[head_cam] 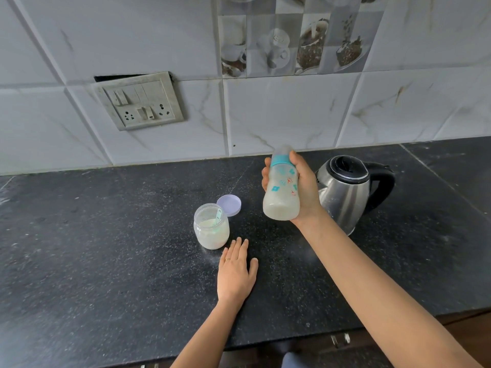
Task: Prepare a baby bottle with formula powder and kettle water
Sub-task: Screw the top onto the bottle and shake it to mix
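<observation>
The right hand (305, 187) is wrapped around the baby bottle (282, 192), thumb on one side and fingers on the other, holding it clear above the worktop (106, 248). It is tipped slightly, with its teal collar uppermost and cloudy white liquid pooled in its base. The left hand (236, 272) lies flat on the worktop with its fingers straight, holding nothing, just in front of the open formula jar (211, 229). The likeliest mishap is a leak: if the bottle gets shaken to mix it and the collar is not screwed down fully, milk would spray out at the neck. A wet grip could also let the bottle slide down and drop. The steel kettle (345, 192) stands right behind the right hand, and I cannot tell how much gap separates them, so a backward swing might knock it or meet hot metal. The jar has no lid on and a scoop (218, 215) leans inside it; its lilac lid (229, 205) lies just behind. A forward nudge from the left fingers could tip powder out. For room, the worktop lies open and wide to the left and also beyond the kettle on the right. The tiled wall (279, 115) closes the back, and the front edge runs under both forearms, so setting the bottle down well inboard looks safest.
</observation>
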